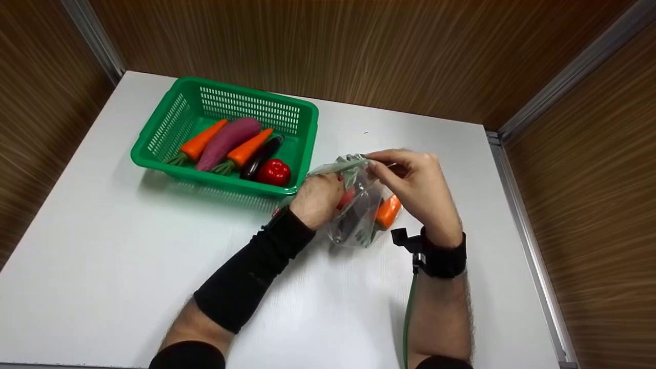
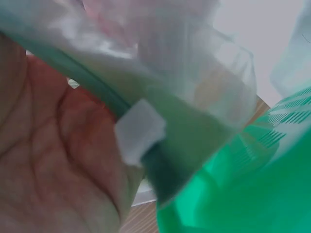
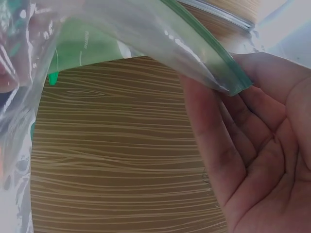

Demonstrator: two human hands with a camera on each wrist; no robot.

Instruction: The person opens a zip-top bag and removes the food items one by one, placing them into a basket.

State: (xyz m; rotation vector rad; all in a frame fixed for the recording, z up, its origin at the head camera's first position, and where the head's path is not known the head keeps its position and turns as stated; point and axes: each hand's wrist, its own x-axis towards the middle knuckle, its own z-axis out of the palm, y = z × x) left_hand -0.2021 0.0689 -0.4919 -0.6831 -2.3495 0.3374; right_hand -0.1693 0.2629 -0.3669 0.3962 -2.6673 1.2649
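Note:
A clear zip bag (image 1: 353, 225) with a green-edged mouth stands on the white table. Through its film show a carrot (image 1: 388, 211), a dark long vegetable resembling an eggplant (image 1: 350, 218) and a red round piece (image 1: 346, 198). My right hand (image 1: 417, 177) pinches the far right corner of the bag's mouth between thumb and fingers. At the left side of the mouth, my left hand (image 1: 319, 199) reaches into the bag; film hides its fingertips, so whether they hold something is unclear. The left wrist view shows its palm (image 2: 53, 160) beside the bag's white slider (image 2: 140, 132).
Left of the bag, a green basket (image 1: 236, 185) holds two carrots (image 1: 205, 141), a purple long vegetable (image 1: 230, 141), a dark eggplant (image 1: 262, 156) and a red bell pepper (image 1: 275, 172). Its near right corner is close to my left hand. Wood-grain panels (image 1: 307, 46) enclose the table.

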